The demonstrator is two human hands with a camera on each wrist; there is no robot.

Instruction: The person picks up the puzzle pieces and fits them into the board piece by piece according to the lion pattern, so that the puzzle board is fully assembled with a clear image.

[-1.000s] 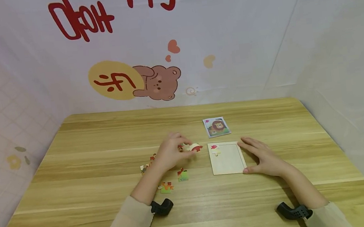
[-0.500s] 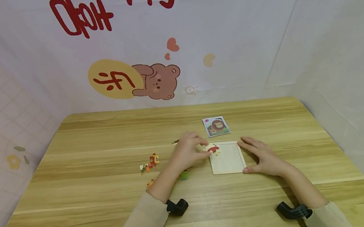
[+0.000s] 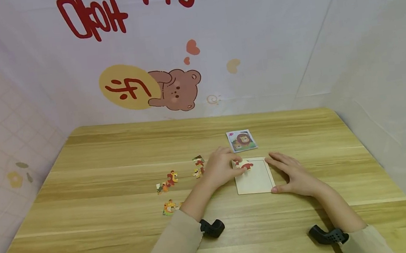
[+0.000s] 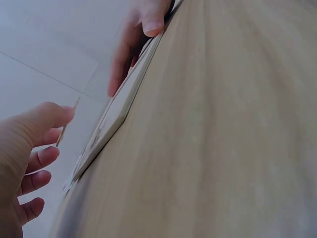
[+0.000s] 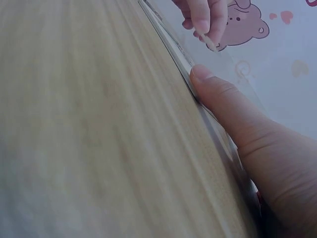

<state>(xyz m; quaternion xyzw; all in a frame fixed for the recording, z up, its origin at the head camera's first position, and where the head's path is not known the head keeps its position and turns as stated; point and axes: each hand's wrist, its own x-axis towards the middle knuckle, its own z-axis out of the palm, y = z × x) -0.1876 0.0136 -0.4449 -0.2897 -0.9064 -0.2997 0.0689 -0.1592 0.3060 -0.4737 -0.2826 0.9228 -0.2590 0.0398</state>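
Note:
My left hand (image 3: 223,168) pinches a red and cream jigsaw piece (image 3: 246,165) between thumb and finger. It holds the piece over the top left part of a pale square puzzle tray (image 3: 254,183). In the left wrist view the piece (image 4: 62,134) is seen edge-on, above the tray's surface. Another piece in the tray's top left corner is mostly hidden by the left fingers. My right hand (image 3: 297,176) rests along the tray's right side, fingers extended to the far corner and thumb at the near corner. The right wrist view shows that thumb (image 5: 218,91) against the tray's edge.
Beyond the tray lies a picture card (image 3: 241,140) with a lion. Loose jigsaw pieces lie to the left: a red and yellow one (image 3: 172,177), a lion-coloured one (image 3: 169,207) and some (image 3: 199,166) beside the left hand. A printed cloth wall (image 3: 262,53) rises behind the table.
My left hand has carried the red and cream piece rightward from the loose pieces to over the tray. My right hand has stayed at the tray's right side.

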